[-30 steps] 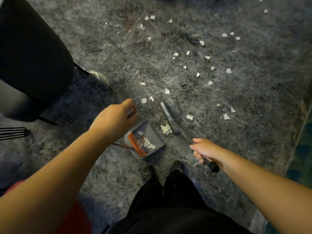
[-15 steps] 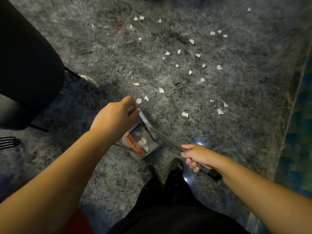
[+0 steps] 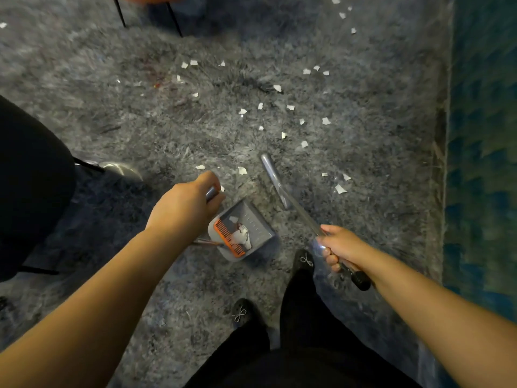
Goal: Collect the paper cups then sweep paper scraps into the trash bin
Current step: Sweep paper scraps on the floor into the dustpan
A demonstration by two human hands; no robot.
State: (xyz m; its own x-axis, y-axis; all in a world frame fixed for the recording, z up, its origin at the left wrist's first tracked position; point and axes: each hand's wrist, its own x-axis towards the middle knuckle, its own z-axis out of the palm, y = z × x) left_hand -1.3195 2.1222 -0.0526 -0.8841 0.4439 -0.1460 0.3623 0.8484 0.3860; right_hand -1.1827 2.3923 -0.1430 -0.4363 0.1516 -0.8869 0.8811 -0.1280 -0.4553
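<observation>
The broom head [image 3: 273, 180] has swung back out of the dustpan [image 3: 251, 228] onto the rug [image 3: 140, 121]; left hand [image 3: 184, 210] grips the dustpan's handle, right hand [image 3: 340, 246] grips the broom stick, paper scraps [image 3: 293, 116] lying scattered beyond both

Scraps [image 3: 242, 236] in dustpan [image 3: 260, 219], broom [image 3: 275, 179] apparently right.

Open rug [image 3: 363, 225] right of the broom [image 3: 275, 180]; leftward, a dark chair [image 3: 30, 175] (close beside the dustpan [image 3: 251, 228]).
</observation>
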